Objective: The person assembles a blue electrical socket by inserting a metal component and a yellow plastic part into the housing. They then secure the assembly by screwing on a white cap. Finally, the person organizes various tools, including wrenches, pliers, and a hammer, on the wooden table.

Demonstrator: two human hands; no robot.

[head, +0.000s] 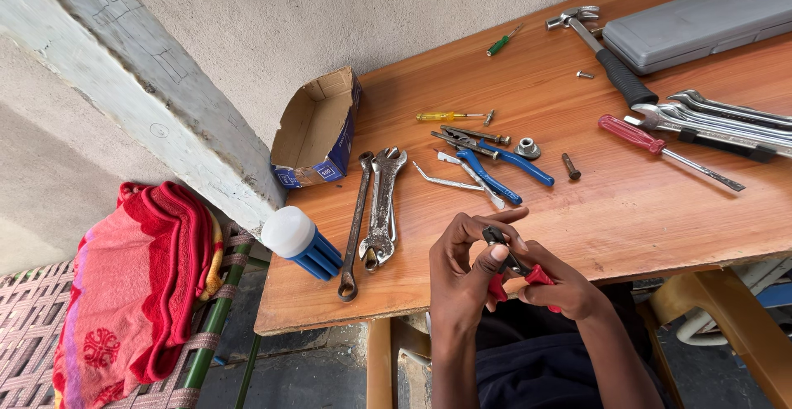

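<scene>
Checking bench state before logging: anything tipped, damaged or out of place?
The torn cardboard box lies on its side at the table corner, open. The white-capped blue container lies tipped, overhanging the left edge. Both hands hold red-handled pliers.

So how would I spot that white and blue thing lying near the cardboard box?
Start at the wooden table and go to its left end, where an open cardboard box lies on its side. Just below the box, at the table's edge, lies the lamp bulb. Unlike the long steel wrenches beside it, it is stubby, with a white dome and a ribbed blue base.
</scene>
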